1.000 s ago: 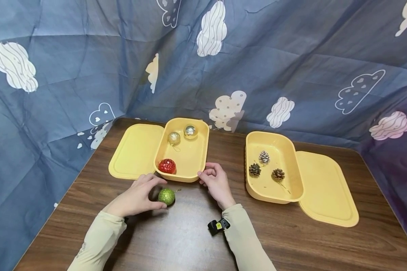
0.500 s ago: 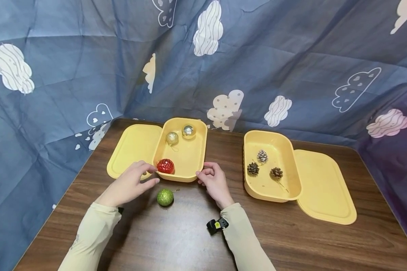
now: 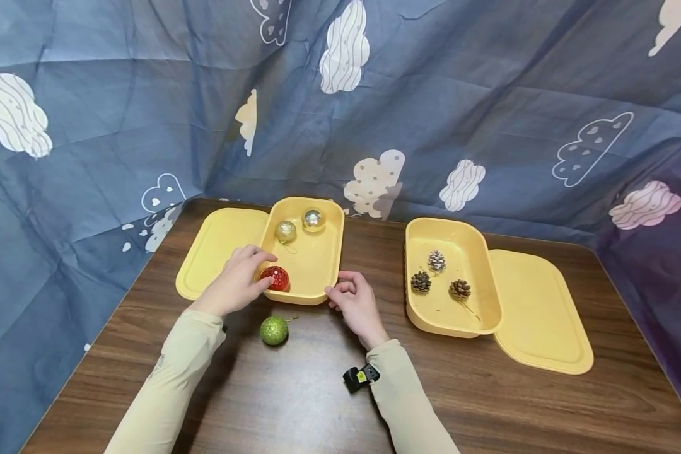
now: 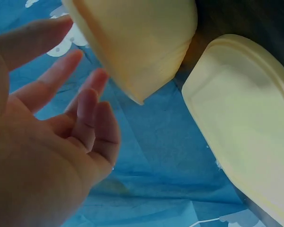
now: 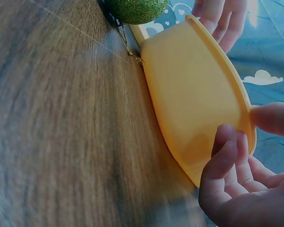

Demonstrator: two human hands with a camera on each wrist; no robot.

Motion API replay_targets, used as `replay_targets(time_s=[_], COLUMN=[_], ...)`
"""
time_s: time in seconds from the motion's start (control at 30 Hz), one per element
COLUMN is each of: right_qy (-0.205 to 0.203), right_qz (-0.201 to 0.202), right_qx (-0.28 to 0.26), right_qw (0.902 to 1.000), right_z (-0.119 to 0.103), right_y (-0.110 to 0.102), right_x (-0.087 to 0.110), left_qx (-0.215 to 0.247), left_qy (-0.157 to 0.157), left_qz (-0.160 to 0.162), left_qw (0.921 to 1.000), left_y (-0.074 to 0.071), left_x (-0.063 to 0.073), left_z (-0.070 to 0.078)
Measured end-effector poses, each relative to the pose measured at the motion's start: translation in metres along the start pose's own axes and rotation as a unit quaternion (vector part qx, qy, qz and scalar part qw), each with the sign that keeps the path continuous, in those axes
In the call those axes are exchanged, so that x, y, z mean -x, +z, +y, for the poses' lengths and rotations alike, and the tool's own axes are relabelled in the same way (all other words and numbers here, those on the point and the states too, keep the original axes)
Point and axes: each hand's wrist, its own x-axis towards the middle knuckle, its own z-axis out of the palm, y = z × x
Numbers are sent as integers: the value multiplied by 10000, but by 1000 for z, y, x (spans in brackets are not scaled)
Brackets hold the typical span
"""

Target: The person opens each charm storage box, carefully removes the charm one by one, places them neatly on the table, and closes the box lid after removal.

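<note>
My left hand (image 3: 235, 280) reaches over the near left rim of the left yellow box (image 3: 312, 268), thumb and fingers spread around the red bauble (image 3: 279, 277) inside. In the left wrist view the fingers (image 4: 99, 127) are loosely bent beside the rim; the bauble is hidden there. My right hand (image 3: 360, 309) grips the box's near right corner, its thumb (image 5: 274, 118) on the rim and fingers bent against the outer wall. A glittery green bauble (image 3: 273, 331) with a gold loop lies on the table before the box. A gold bauble (image 3: 285, 231) and a shiny silvery bauble (image 3: 313, 219) sit farther back inside.
Another yellow box (image 3: 451, 315) on the right holds three pine cones (image 3: 460, 289). A yellow lid (image 3: 539, 309) lies against its right side, and another lid (image 3: 218, 243) lies left of the first box. A blue cloud-print cloth (image 3: 295, 113) hangs behind the wooden table (image 3: 295, 391).
My left hand has left the green bauble, moving forward over the box rim to the red bauble. The green bauble stays on the table. My right hand keeps its hold on the corner.
</note>
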Motion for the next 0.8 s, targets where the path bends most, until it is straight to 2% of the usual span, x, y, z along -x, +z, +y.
replay_targets(time_s=[0.17,0.43,0.8], right_qy=[-54,-163,-172], right_qz=[45,77,75], right_qx=[-32,-17,70], right_qw=[10000,9998,9998], right_z=[2,4,3], right_y=[1,1,1], right_x=[1,2,0], left_qx=[-8,-59,-242], left_qy=[-363,-736,-1222], left_qz=[-392,-1084,-1507], left_qw=[9986,9914,9807], left_y=[2,2,1], left_x=[-8,-19,-32], left_z=[-1,-1,5])
